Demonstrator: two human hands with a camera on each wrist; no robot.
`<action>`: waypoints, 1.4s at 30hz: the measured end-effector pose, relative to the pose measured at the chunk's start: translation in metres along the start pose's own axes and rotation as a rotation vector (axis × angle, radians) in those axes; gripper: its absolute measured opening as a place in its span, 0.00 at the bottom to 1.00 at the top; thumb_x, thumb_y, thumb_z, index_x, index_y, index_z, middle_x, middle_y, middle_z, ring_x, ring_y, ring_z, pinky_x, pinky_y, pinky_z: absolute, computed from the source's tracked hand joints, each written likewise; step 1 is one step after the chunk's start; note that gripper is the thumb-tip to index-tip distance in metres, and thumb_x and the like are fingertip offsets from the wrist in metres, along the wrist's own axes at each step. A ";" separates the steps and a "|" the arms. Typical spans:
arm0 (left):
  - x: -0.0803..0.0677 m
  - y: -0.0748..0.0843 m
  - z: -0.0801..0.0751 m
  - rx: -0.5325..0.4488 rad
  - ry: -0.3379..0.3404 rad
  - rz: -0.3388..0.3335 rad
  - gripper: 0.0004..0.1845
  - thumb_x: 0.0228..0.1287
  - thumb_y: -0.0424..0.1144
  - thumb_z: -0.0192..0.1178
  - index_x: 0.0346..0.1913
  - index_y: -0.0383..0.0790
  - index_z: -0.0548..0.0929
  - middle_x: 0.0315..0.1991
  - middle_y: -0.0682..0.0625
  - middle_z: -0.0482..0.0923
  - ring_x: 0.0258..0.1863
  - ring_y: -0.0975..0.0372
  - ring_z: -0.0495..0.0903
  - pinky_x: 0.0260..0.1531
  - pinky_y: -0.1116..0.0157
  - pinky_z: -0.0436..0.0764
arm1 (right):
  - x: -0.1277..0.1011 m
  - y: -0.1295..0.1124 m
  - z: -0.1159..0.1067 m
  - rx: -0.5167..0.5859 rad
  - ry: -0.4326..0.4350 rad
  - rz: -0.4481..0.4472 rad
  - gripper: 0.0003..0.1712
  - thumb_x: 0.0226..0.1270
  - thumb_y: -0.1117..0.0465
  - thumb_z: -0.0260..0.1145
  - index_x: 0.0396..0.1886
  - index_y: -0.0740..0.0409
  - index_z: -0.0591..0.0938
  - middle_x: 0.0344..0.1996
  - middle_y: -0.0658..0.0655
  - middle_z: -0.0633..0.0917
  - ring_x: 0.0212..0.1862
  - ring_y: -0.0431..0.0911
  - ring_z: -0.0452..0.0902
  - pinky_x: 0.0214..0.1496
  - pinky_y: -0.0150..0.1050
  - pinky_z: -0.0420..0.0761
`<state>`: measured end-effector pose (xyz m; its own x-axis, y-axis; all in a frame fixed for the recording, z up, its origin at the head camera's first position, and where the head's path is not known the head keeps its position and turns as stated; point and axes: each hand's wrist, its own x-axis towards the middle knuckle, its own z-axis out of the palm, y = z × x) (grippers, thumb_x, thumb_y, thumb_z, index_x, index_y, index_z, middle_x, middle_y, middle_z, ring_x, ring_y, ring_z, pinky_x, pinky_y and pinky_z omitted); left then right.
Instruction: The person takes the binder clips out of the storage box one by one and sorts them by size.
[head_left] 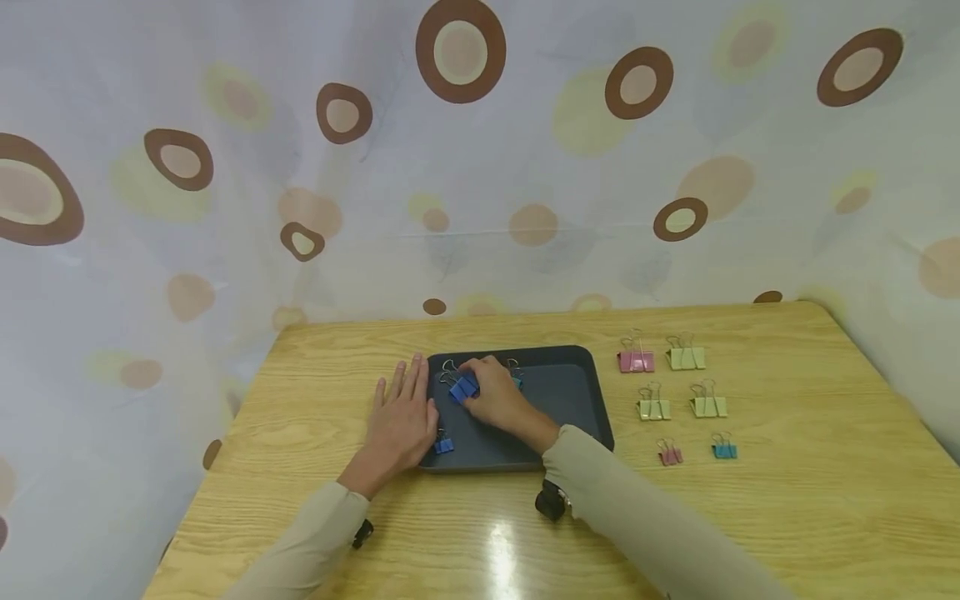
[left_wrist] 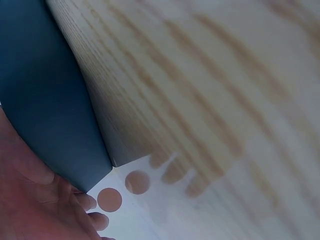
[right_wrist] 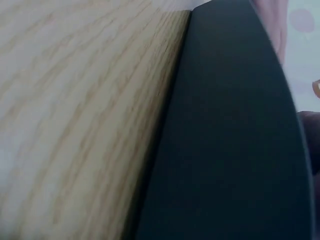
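A dark grey tray point(head_left: 570, 392) lies on the wooden table point(head_left: 787, 500). My right hand point(head_left: 491, 398) reaches into the tray's far left corner and pinches a blue binder clip point(head_left: 463, 388). Behind it a teal clip point(head_left: 517, 379) peeks out. A small blue clip point(head_left: 443, 445) lies at the tray's left edge. My left hand point(head_left: 401, 417) lies flat on the table against the tray's left rim, fingers straight. The left wrist view shows the tray rim point(left_wrist: 45, 110) and fingers point(left_wrist: 60, 210). The right wrist view shows only tray point(right_wrist: 235, 140) and table point(right_wrist: 75, 100).
Right of the tray, loose clips lie on the table: a pink one point(head_left: 636, 360), several pale green ones point(head_left: 686, 357), a small pink one point(head_left: 670, 454) and a small teal one point(head_left: 723, 450). A spotted curtain point(head_left: 480, 167) hangs behind the table.
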<state>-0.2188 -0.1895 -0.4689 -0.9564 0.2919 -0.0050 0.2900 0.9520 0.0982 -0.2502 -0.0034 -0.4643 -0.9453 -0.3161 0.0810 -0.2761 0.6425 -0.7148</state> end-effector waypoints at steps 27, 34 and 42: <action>-0.001 0.001 0.001 -0.009 0.031 0.003 0.34 0.82 0.44 0.39 0.82 0.33 0.46 0.83 0.42 0.43 0.81 0.45 0.46 0.75 0.40 0.49 | -0.004 0.008 -0.006 0.036 0.020 -0.094 0.11 0.57 0.69 0.79 0.37 0.61 0.86 0.30 0.53 0.78 0.34 0.45 0.72 0.38 0.39 0.75; -0.001 0.001 0.000 -0.006 0.027 -0.001 0.34 0.83 0.45 0.39 0.82 0.33 0.46 0.83 0.42 0.43 0.81 0.45 0.46 0.76 0.40 0.48 | -0.013 0.007 -0.020 0.057 0.075 -0.072 0.10 0.57 0.68 0.79 0.38 0.58 0.87 0.32 0.53 0.83 0.36 0.46 0.78 0.40 0.42 0.80; -0.001 0.002 0.000 -0.016 0.030 0.003 0.34 0.83 0.44 0.39 0.82 0.33 0.46 0.83 0.41 0.43 0.81 0.45 0.46 0.76 0.40 0.48 | -0.026 0.015 -0.039 0.176 0.085 -0.005 0.09 0.60 0.66 0.78 0.40 0.55 0.88 0.42 0.55 0.89 0.42 0.49 0.87 0.46 0.47 0.86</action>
<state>-0.2173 -0.1883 -0.4691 -0.9563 0.2912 0.0252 0.2921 0.9496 0.1138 -0.2364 0.0422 -0.4503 -0.9572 -0.2545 0.1382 -0.2536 0.5063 -0.8242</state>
